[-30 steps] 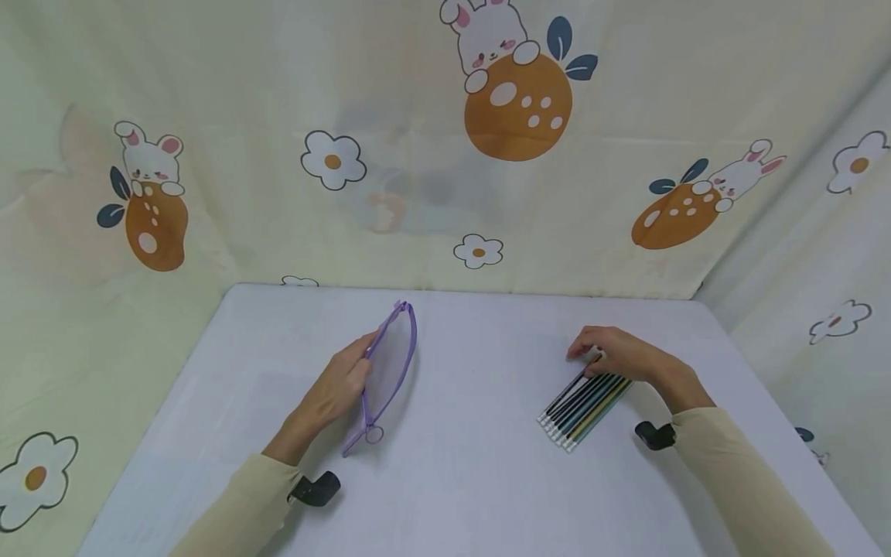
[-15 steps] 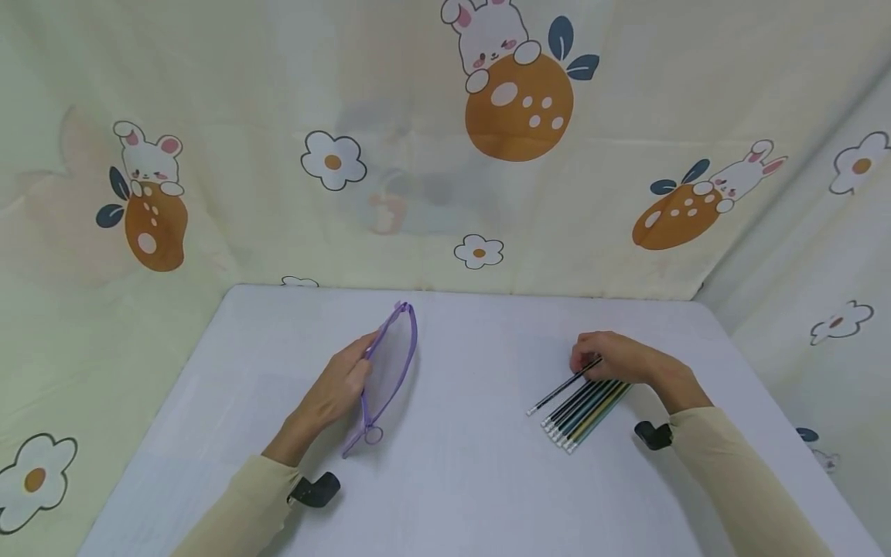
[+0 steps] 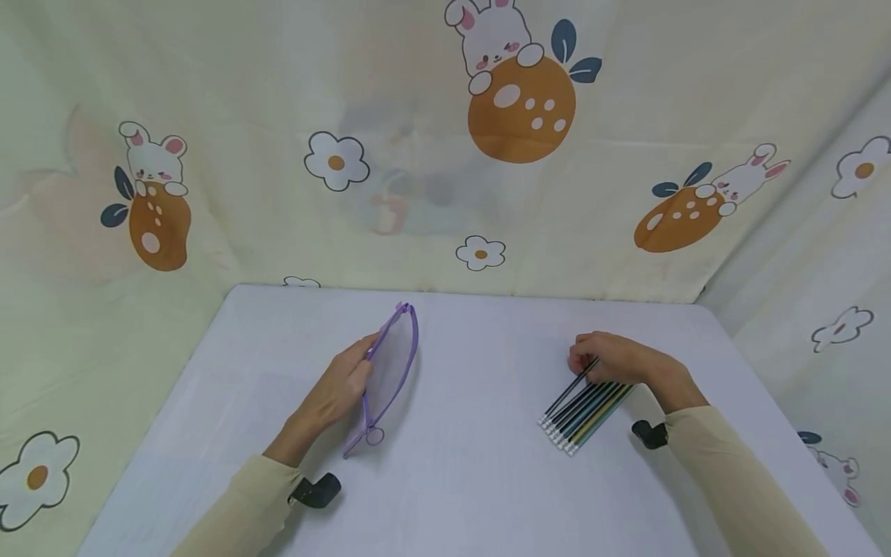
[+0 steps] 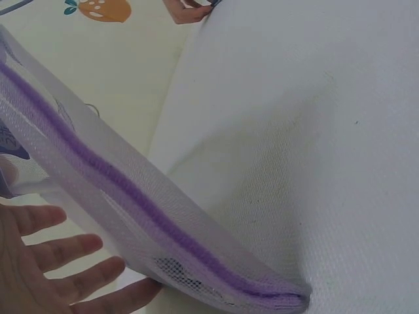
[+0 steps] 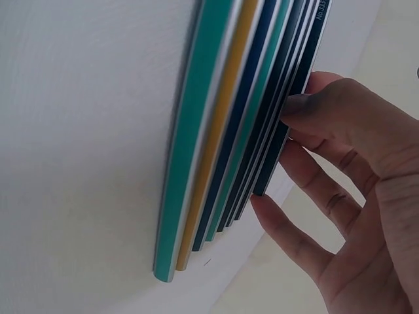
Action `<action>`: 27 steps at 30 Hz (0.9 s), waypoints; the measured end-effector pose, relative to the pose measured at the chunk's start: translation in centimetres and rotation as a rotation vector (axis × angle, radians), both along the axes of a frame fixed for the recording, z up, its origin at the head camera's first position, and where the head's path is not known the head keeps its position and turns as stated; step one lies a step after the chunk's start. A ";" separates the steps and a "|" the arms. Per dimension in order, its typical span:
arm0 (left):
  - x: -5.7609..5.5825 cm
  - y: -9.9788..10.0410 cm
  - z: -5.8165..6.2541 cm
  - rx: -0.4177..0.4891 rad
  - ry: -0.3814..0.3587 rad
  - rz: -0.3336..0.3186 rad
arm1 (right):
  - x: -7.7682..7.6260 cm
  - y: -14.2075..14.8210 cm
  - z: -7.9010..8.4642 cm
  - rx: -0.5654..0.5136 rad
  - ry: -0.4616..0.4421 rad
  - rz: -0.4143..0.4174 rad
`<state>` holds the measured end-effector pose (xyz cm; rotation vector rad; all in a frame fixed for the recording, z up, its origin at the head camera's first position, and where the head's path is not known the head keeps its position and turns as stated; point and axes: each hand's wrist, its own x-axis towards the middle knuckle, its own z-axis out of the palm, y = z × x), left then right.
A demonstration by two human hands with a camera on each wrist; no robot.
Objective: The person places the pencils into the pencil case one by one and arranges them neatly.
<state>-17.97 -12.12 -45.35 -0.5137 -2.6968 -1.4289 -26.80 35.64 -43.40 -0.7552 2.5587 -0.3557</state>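
Observation:
In the head view my left hand [image 3: 334, 391] holds a mesh zip pouch [image 3: 415, 340] by its left side, and its purple-edged mouth gapes. The left wrist view shows the fingers [image 4: 65, 252] spread against the mesh, beside a purple strip [image 4: 131, 190]. My right hand [image 3: 616, 360] pinches a dark pencil [image 5: 306, 63] at the left end of a row of pencils [image 3: 588, 410] lying on the table. Their white eraser ends point toward the lower left. In the right wrist view, the blunt ends of a green pencil [image 5: 186, 157] and a yellow pencil [image 5: 215, 140] show.
The white table [image 3: 480, 480] spans the space between both hands. Behind it hangs a pale curtain [image 3: 411, 77] with rabbits and flowers, and more of the curtain hangs at the right. A black wrist camera [image 3: 316, 490] sits at the left sleeve.
My right fingers have closed on the dark pencil. Its eraser end swung out leftward from the row, then came back close beside the others. The left hand and pouch stay nearly still.

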 end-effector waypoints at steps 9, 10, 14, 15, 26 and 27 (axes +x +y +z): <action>0.0 -0.1 -0.1 0.006 0.006 -0.001 | 0.1 0.1 -0.4 0.069 0.051 0.015; 0.0 -0.1 -0.2 0.007 0.007 -0.003 | 0.1 0.2 -0.4 0.079 0.058 0.014; -0.1 0.0 -0.2 0.013 0.010 -0.005 | 0.0 0.3 -0.5 0.086 0.082 0.029; -0.1 0.0 -0.2 0.013 0.009 -0.005 | 0.0 0.3 -0.5 0.085 0.085 0.034; -0.1 0.0 -0.2 0.005 0.012 0.001 | 0.2 0.3 0.6 0.032 0.146 0.073; -0.1 0.0 -0.2 0.003 0.011 0.001 | 0.2 0.2 0.7 0.023 0.145 0.078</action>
